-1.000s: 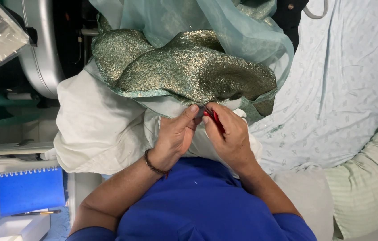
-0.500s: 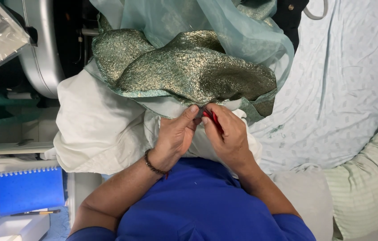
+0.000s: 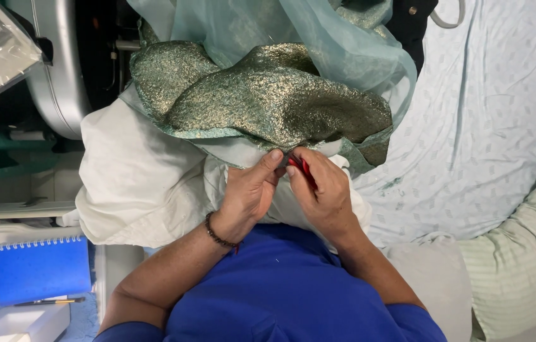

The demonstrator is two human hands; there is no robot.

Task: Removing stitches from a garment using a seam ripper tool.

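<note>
Her left hand [image 3: 250, 193] pinches the green brocade's [image 3: 268, 95] hem just beside the right hand [image 3: 321, 190], whose fingers grip a small red tool [image 3: 301, 168] pointing at it.

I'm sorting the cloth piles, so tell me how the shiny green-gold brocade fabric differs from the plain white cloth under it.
The shiny green-gold brocade fabric is metallic and textured; the plain white cloth is matte and smooth. The brocade lies heaped on top, partly under a sheer pale-blue veil; the white cloth sits beneath and spreads out to the side. The left hand and right hand, which holds a small red tool, meet at the brocade's edge. Both fabrics are loosely crumpled.
</note>
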